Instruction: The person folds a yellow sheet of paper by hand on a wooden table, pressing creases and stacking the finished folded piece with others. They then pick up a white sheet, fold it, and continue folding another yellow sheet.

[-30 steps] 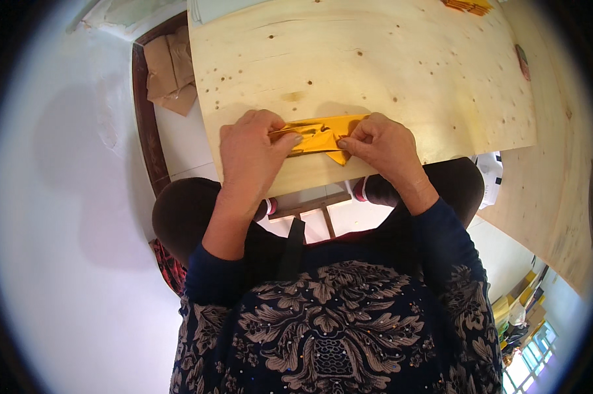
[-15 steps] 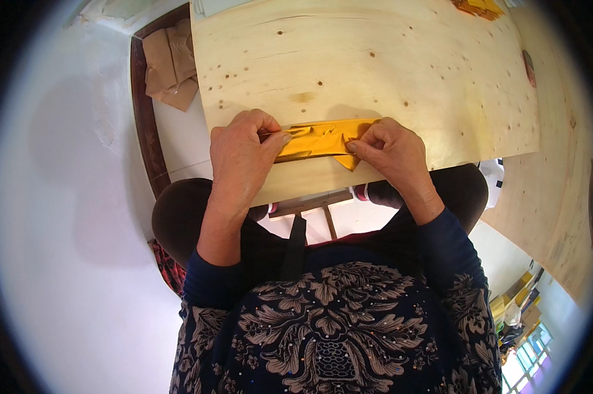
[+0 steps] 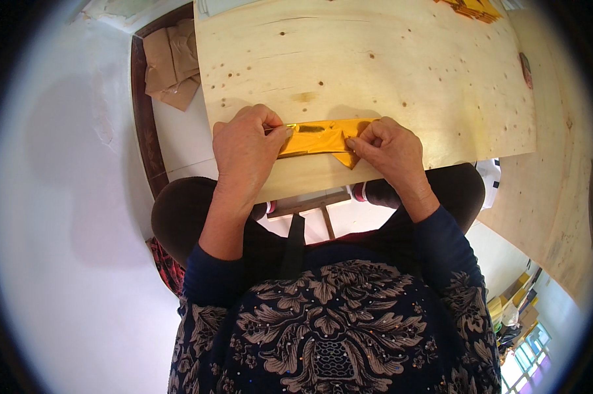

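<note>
A shiny gold foil sheet [image 3: 319,140], folded into a long strip, lies near the front edge of the wooden table [image 3: 322,65]. My left hand [image 3: 247,141] pinches its left end between thumb and forefinger. Toward the other end, my right hand [image 3: 391,150] is closed on the foil, thumb and fingertips pressed together. Creases run across the strip's middle, and a small pointed corner hangs down just left of my right thumb. The ends of the strip are partly hidden behind my fingers.
Several gold foil pieces [image 3: 475,9] are stacked at the far right of the table. A small reddish-brown object [image 3: 526,69] lies by the right edge. Crumpled brown paper [image 3: 171,62] is on the left, beyond the table's side. My knees are under the front edge.
My left hand has shifted very slightly to the right along the foil, whose upper left crease looks flatter. My right hand stays almost where it was.
</note>
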Tool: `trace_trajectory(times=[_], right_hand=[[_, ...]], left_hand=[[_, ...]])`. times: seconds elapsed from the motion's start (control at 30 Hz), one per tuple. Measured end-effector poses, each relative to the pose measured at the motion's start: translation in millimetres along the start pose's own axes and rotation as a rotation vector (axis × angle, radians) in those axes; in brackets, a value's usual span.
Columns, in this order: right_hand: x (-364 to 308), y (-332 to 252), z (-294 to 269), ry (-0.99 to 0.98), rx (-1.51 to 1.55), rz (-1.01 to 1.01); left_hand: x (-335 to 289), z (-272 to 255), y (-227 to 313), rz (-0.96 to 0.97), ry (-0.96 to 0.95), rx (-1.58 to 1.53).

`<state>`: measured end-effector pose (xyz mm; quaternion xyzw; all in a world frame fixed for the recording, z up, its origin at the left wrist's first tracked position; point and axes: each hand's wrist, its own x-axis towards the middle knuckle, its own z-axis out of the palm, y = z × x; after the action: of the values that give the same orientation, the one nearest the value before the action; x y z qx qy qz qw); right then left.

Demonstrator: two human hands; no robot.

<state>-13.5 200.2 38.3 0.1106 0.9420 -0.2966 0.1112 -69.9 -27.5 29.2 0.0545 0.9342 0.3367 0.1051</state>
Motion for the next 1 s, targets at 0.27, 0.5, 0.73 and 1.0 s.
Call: trace_trajectory(times=[0.27,0.5,0.73,1.0], right_hand=[[-1,1,5,0.042,0.009,0.01],[-4,4,10,0.112,0.05,-0.022],[-7,4,12,0.134,0.06,0.02],[-6,3,10,0.124,0.056,0.045]], left_hand=[[0,-1,3,-0.064,-0.059,-0.006],[-1,0,3,-0.062,-0.056,0.008],[-8,5,4,0.264,0.243,0.317],[-8,21,1,0.417,0.008,0.066]])
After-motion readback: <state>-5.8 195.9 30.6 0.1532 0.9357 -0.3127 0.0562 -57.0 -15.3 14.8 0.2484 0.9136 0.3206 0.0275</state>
